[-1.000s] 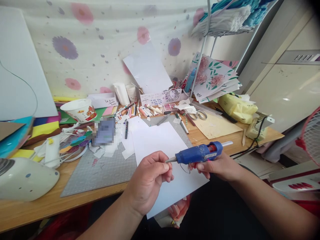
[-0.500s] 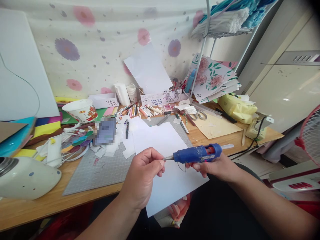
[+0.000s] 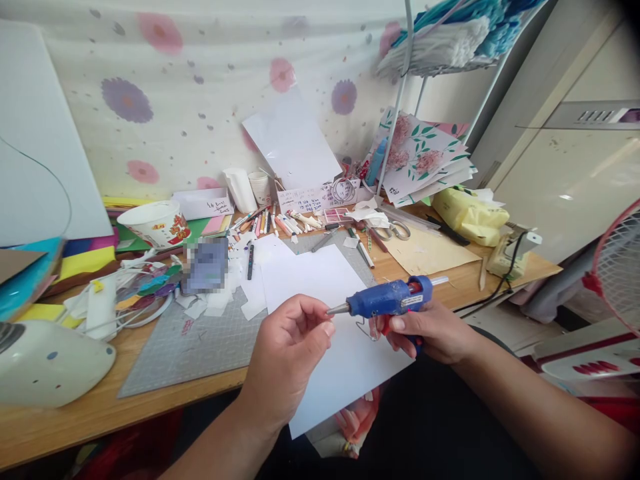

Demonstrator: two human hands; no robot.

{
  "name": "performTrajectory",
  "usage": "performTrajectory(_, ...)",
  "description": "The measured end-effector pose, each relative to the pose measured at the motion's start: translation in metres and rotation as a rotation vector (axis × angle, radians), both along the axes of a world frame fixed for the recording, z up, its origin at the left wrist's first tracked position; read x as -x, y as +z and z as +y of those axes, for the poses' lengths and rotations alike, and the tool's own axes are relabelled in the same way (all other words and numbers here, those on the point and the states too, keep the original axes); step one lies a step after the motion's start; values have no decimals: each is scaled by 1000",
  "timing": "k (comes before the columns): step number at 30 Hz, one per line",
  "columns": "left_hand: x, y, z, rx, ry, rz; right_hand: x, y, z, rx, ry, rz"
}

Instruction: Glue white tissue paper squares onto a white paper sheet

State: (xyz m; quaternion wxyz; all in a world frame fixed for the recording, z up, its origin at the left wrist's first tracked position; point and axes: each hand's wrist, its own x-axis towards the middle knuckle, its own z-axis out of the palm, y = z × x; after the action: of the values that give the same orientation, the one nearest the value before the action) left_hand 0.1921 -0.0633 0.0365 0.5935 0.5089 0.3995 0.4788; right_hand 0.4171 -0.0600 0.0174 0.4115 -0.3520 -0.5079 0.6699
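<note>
Well, closest to the person, the left hand is raised with thumb and forefinger curled right at the metal nozzle of a blue hot glue gun; from where I stand I cannot tell whether those fingertips pinch something tiny or merely hover by the tip. Over on the right, the right hand has its fingers wrapped round the gun's handle, by the red trigger, holding the tool roughly level above a large white sheet of paper, nozzle pointing left. A clear glue stick pokes out of the back. I'd judge the gun fairly light and stiff, its plastic body easy to grip; the nozzle may be hot, so the handle is the place to take hold, with bare skin kept off the metal. Left of the paper lies a gray cutting mat; farther off are a black marker, scissors to the right and a printed paper bowl to the left, with a flowered curtain behind everything
</note>
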Motion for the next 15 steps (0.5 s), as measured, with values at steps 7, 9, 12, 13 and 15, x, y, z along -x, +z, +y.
performTrajectory(7, 1, 0, 3, 5, 84, 30, 2, 0, -1, -19, 3, -21)
performTrajectory(9, -1, -1, 3, 23, 113, 24, 2, -2, 0, -19, -4, -32)
performTrajectory(12, -3, -1, 3, 45, 156, 7, 3, -3, 0, -26, -11, -46)
performTrajectory(13, -3, -1, 3, 53, 162, -2, 3, -3, 0, -31, -7, -50)
performTrajectory(15, -4, 1, 3, 82, 158, -25, 4, -2, 1, -32, 0, -53)
